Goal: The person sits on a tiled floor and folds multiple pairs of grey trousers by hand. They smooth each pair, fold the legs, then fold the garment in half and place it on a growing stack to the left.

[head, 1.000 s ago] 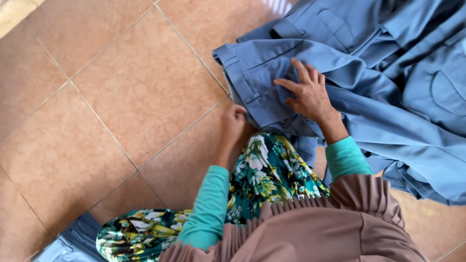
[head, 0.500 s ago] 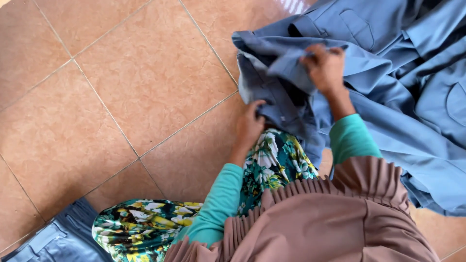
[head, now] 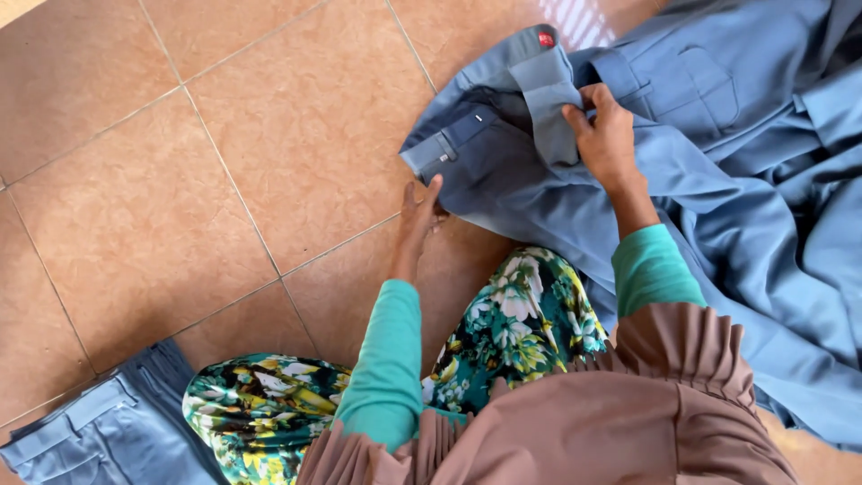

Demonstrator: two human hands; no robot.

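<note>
A person sits on a floor of large tan tiles (head: pixel 180 207), seen from above, with 2 hands at work on 1 pair of blue-grey trousers (head: pixel 503 171). The trousers lie on the tiles just beyond the person's knees, their waistband end turned toward the open floor and their legs running back into a heap of blue-grey clothes (head: pixel 772 180); how many garments that heap holds cannot be told. The right hand (head: pixel 606 135) is closed on a strip of the trousers' cloth at the waistband, thumb and fingers pinching it and lifting it off the rest of the garment. The left hand (head: pixel 420 208) is mostly open, fingers stretched out, its fingertips touching the lower edge of the trousers where that edge meets the tiles; it grips nothing. Both arms wear teal sleeves (head: pixel 386 359), and a pleated brown cloth (head: pixel 584 422) hangs over the person's chest near the camera. Under the trousers' near edge show the person's legs in a green flowered fabric (head: pixel 512 314). Well away from the trousers, past the left knee, lies 1 more folded blue-grey garment (head: pixel 108 431) on the tiles.
</note>
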